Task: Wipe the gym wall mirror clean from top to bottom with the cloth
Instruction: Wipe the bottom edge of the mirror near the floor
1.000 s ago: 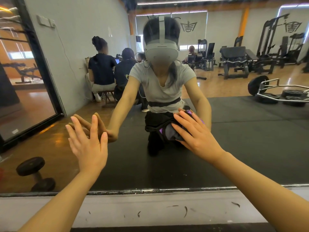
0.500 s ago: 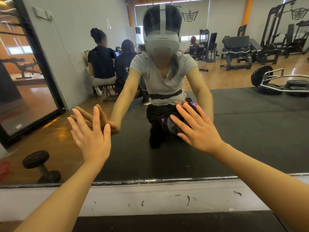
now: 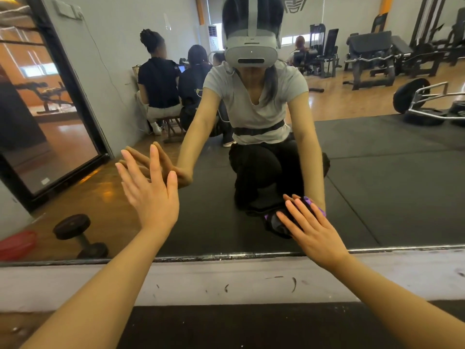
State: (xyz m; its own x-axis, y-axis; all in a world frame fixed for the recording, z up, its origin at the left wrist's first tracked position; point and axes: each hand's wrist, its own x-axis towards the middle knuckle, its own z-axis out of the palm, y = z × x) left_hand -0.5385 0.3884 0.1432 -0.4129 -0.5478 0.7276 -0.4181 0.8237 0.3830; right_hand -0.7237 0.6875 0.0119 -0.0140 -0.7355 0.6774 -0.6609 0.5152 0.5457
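Purple-edged dark cloth (image 3: 274,222) lies flat against the lower part of the large wall mirror (image 3: 377,197), near its bottom edge, pressed by the right hand (image 3: 314,230) with straight fingers. Left hand (image 3: 151,192), fingers straight and spread, rests flat on the glass higher up, well apart from the cloth.

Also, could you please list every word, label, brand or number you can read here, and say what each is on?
None can be read.
Emblem on the far wall reflected in the mirror: a logo shape, cut off, no legible letters.
Small sticker on the black-framed panel: too small to read.
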